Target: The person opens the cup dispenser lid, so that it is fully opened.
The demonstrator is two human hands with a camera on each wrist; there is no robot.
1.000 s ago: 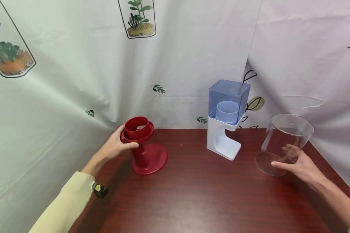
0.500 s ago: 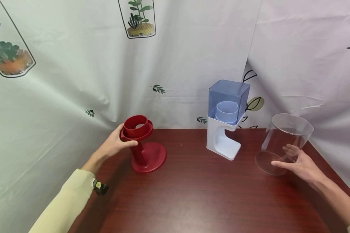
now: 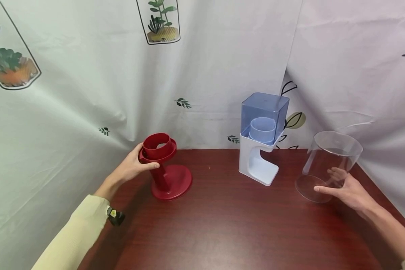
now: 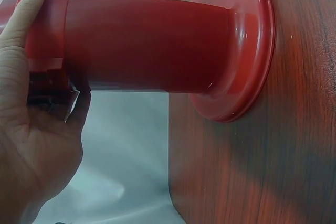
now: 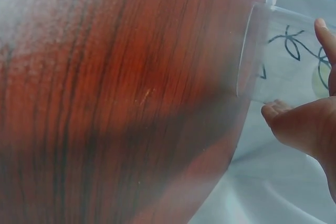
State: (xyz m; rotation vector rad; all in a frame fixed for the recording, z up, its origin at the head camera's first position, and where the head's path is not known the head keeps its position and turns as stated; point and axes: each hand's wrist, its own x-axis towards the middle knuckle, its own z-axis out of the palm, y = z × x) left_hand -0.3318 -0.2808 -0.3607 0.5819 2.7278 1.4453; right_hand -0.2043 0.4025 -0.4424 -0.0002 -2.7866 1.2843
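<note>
Gripping red stand [image 3: 161, 182] near top: left hand [image 3: 131, 165]. Right hand [image 3: 352, 193] holding clear container [image 3: 324, 155] by side. Blue-and-white dispenser [image 3: 248, 152] upright between stand and container, on brown table [image 3: 222, 217].

From here I'm seeing solid red on the stand [image 3: 161, 180], colourless on the container [image 3: 318, 163], see-through blue on the cover [image 3: 266, 107], white on its base [image 3: 246, 159], dark streaks across the reddish-brown bench [image 3: 216, 228], green leaves [image 3: 183, 103] printed on whitish cloth [image 3: 216, 63]!
</note>
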